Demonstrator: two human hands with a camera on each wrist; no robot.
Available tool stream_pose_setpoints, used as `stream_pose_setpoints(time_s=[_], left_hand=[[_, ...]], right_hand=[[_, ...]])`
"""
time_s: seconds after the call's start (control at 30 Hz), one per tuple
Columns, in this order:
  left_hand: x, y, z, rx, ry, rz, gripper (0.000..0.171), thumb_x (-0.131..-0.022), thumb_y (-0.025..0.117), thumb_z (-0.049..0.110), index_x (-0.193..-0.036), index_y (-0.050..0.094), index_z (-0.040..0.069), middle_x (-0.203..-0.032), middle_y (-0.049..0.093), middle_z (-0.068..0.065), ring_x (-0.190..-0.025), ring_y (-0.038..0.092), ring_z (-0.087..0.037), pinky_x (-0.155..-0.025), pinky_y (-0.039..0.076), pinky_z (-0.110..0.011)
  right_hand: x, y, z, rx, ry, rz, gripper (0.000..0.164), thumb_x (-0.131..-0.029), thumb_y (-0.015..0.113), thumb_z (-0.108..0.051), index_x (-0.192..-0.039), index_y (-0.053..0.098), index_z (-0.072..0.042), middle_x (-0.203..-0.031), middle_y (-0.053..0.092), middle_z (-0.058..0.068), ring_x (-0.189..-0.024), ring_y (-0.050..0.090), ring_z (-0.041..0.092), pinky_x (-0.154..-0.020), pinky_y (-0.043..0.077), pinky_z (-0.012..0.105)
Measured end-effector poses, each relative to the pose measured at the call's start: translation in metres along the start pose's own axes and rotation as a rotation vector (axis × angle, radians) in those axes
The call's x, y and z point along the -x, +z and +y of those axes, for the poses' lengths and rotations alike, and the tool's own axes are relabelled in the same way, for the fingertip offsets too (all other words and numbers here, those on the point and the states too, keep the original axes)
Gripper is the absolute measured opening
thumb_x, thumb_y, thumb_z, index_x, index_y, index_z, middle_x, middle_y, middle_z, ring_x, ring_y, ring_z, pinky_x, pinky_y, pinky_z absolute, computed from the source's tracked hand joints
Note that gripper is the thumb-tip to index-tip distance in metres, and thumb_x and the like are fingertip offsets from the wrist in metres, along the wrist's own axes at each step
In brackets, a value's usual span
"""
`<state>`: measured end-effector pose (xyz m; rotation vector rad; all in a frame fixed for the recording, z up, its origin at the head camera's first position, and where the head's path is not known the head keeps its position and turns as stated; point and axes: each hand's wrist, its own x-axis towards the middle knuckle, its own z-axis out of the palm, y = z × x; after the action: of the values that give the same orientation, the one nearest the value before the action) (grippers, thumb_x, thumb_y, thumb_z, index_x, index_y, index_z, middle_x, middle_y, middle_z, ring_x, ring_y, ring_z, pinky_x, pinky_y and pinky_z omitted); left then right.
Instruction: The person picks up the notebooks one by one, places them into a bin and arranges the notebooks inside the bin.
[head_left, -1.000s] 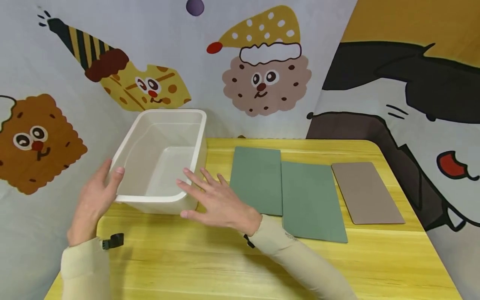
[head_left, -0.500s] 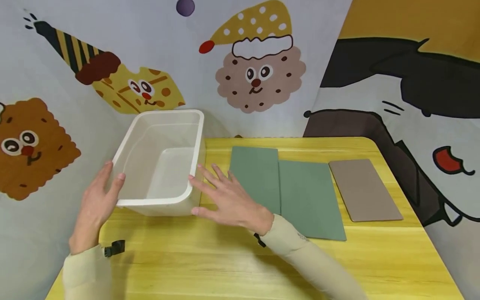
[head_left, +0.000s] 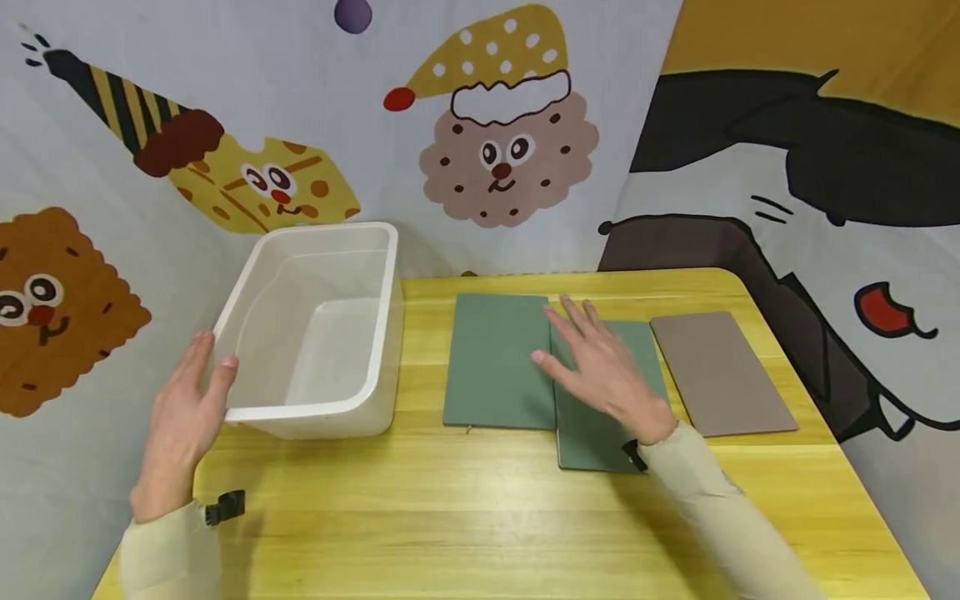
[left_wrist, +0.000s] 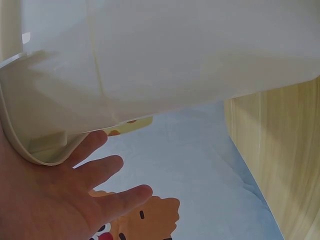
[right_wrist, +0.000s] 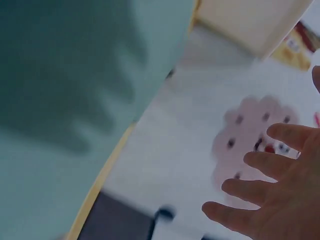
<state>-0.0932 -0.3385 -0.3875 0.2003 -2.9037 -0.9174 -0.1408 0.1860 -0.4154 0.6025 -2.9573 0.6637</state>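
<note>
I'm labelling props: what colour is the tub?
The tub is white or off-white; the head view shows it best.

Cream on both arms here! The left sleeve (head_left: 171, 554), down by the left edge of the worktop (head_left: 450, 517), runs full and plain up to its cuff; over towards the right edge, the right sleeve (head_left: 735, 517) matches it, soft creases showing. Now black at each wrist: a blocky left wrist piece (head_left: 226, 507), a right wrist piece (head_left: 634, 456) partly hidden. Left hand (head_left: 182, 417) bare, right hand (head_left: 603, 367) bare!
</note>
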Motion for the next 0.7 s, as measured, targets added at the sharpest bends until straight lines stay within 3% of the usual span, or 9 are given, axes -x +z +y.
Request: stream_pose_setpoints(time_s=[0.27, 0.47, 0.7], left_hand=[[0.002, 0.008, -0.003, 0.001, 0.014, 0.032, 0.069, -0.111, 0.029, 0.047, -0.167, 0.013, 0.012, -0.173, 0.007, -0.014, -0.154, 0.011, -0.052, -0.116, 0.012, -0.076], [0.0, 0.009, -0.003, -0.002, 0.024, 0.044, 0.07, -0.11, 0.029, 0.048, -0.167, 0.014, 0.01, -0.173, 0.008, -0.015, -0.154, 0.011, -0.051, -0.116, 0.013, -0.075], [0.002, 0.009, -0.004, -0.002, 0.011, 0.048, 0.07, -0.11, 0.029, 0.048, -0.167, 0.014, 0.009, -0.173, 0.008, -0.015, -0.153, 0.012, -0.052, -0.115, 0.014, -0.076]], right_hand=[[0.039, -0.015, 0.074, 0.136, 0.175, 0.121, 0.077, -0.105, 0.048, -0.06, -0.16, 0.038, -0.007, -0.164, 0.032, 0.026, -0.146, 0.029, 0.057, -0.104, 0.032, 0.078], [0.067, -0.027, 0.121, 0.152, 0.25, 0.141, 0.076, -0.108, 0.044, -0.054, -0.159, 0.036, 0.001, -0.158, 0.032, 0.036, -0.14, 0.033, 0.059, -0.1, 0.033, 0.078], [0.084, -0.03, 0.162, 0.19, 0.32, 0.151, 0.076, -0.108, 0.043, -0.054, -0.154, 0.038, 0.007, -0.153, 0.036, 0.038, -0.133, 0.033, 0.066, -0.099, 0.032, 0.08]])
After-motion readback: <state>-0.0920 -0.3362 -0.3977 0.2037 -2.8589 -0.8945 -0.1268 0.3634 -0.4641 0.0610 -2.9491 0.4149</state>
